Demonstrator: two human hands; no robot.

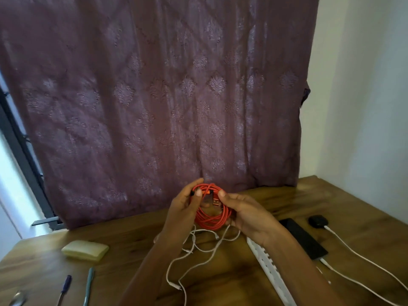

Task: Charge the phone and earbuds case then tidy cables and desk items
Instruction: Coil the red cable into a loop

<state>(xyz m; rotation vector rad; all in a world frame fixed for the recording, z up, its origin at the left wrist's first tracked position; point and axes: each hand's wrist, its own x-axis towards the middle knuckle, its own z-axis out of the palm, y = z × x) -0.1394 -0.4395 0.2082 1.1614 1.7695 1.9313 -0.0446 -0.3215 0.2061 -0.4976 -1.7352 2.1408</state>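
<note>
A coiled red cable (210,215) is held up above the wooden desk (254,281), both hands on it. My left hand (184,209) grips the coil's left side, thumb near a dark plug end. My right hand (249,214) grips the right side, thumb on top by the orange USB plug. A loose white cable (194,259) lies tangled on the desk under my hands. To the right lie a black phone (303,238) and a black earbuds case (318,221), each with a white cable (362,257) plugged in.
A white power strip (270,270) runs under my right forearm. A pale yellow pouch (85,250) sits at the left. Two pens (88,286) and a metal spoon (17,298) lie at the front left. A purple curtain (154,96) hangs behind the desk.
</note>
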